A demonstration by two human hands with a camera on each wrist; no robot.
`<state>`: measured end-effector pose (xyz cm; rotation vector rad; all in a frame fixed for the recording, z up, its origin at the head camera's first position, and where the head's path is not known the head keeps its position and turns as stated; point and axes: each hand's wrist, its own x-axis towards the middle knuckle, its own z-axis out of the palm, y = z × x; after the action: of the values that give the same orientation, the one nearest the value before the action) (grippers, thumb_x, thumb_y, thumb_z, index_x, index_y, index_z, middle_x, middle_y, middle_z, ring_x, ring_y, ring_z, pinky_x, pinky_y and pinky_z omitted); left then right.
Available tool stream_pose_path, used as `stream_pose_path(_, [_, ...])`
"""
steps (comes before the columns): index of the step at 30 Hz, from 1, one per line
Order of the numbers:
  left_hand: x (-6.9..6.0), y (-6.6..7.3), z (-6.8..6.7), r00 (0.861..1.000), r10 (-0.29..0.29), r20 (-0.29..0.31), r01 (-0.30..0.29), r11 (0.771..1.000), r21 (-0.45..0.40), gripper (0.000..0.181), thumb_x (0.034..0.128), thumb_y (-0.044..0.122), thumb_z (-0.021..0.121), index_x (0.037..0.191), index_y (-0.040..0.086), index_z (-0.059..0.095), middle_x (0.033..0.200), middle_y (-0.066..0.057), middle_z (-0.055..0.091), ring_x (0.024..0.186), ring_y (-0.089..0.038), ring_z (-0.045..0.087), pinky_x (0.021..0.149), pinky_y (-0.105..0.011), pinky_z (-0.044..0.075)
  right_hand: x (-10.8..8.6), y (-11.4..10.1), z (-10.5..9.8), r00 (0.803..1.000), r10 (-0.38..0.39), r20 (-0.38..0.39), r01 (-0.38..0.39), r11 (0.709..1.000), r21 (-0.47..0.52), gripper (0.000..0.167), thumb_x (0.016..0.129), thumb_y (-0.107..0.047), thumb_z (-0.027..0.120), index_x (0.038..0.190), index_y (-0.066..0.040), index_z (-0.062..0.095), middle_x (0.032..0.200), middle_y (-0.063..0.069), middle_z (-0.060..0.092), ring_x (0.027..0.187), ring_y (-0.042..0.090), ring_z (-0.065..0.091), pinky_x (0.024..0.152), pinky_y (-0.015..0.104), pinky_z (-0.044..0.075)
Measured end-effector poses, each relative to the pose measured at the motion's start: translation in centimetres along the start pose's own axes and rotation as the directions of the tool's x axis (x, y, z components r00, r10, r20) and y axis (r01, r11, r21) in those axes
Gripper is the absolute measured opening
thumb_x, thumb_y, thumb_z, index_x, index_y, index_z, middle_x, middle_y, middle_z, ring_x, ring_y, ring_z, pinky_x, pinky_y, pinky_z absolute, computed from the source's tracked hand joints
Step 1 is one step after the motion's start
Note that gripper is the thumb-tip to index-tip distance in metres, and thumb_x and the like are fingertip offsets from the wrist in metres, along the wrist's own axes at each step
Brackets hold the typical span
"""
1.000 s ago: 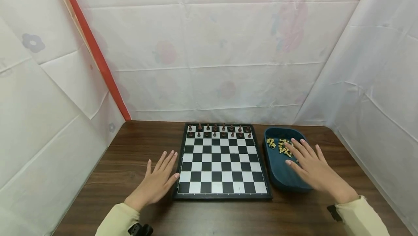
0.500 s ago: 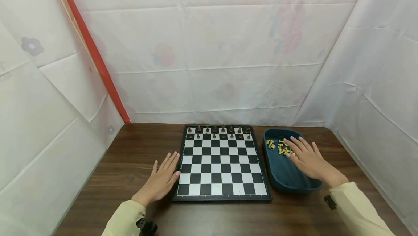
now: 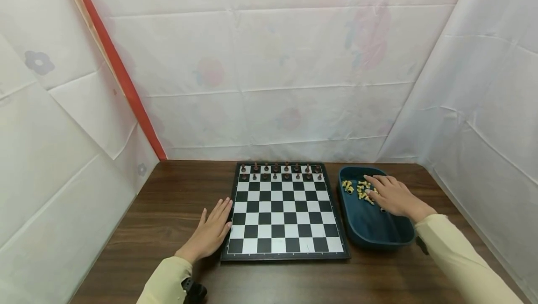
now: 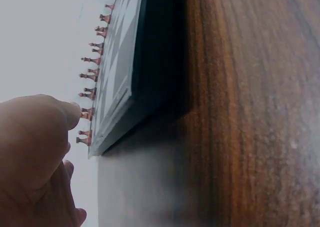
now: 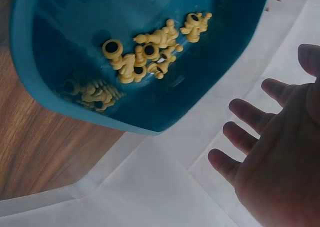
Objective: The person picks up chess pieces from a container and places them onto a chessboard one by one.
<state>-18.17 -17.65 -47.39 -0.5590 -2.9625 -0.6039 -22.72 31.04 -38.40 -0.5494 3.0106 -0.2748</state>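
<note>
A black-and-white chessboard lies on the table, with two rows of dark brown chess pieces standing along its far side. My left hand is at the board's left edge, its fingers extended; the left wrist view shows the thumb near the board's edge. To the right of the board stands a dark blue tray holding several pale yellow chess pieces, lying jumbled. My right hand hovers over the tray with fingers spread and holds nothing; in the right wrist view its fingers are apart from the pieces.
The brown wooden table carries the board and the tray. White patterned sheets close in the back and both sides. A red strip runs down the left corner. A dark device is strapped at the left wrist.
My right hand has shifted slightly left and its fingers now reach farther over the yellow pieces. My left hand has come a little closer to the board's edge. The board pieces stay put.
</note>
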Motion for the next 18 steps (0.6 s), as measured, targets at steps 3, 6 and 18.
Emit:
stream_pose_path(3, [0.1, -0.1, 0.1, 1.0, -0.007, 0.005, 0.007, 1.0, 0.003, 0.055, 0.1008, 0.018, 0.047, 0.149, 0.0, 0.028, 0.154, -0.016, 0.025, 0.142, -0.034, 0.017, 0.107, -0.066, 0.011, 0.5, 0.1, 0.0, 1.0, -0.006, 0.012, 0.006, 1.0, -0.026, 0.055, 0.101, -0.033, 0.046, 0.142, 0.003, 0.038, 0.137, 0.031, 0.04, 0.124, 0.052, 0.032, 0.096, 0.069, 0.026])
stream_pose_path(6, [0.2, -0.2, 0.3, 1.0, -0.01, 0.009, 0.01, 1.0, -0.002, 0.054, 0.101, 0.018, 0.046, 0.148, 0.0, 0.029, 0.154, -0.017, 0.025, 0.142, -0.034, 0.017, 0.107, -0.066, 0.01, 1.0, 0.4, 0.1, 0.999, -0.01, 0.034, 0.012, 0.998, -0.058, 0.053, 0.097, -0.031, 0.054, 0.136, 0.005, 0.046, 0.129, 0.029, 0.046, 0.119, 0.05, 0.038, 0.093, 0.067, 0.031])
stream_pose_path(18, [0.2, -0.3, 0.7, 1.0, -0.005, -0.011, 0.005, 1.0, -0.016, 0.049, 0.1003, 0.013, 0.046, 0.146, -0.001, 0.035, 0.152, -0.017, 0.03, 0.14, -0.035, 0.023, 0.105, -0.068, 0.011, 3.3, 2.0, 2.0, 0.991, -0.005, 0.131, 0.034, 0.974, -0.224, 0.023, 0.091, -0.019, 0.065, 0.106, -0.001, 0.063, 0.089, 0.009, 0.053, 0.08, 0.026, 0.042, 0.066, 0.041, 0.036])
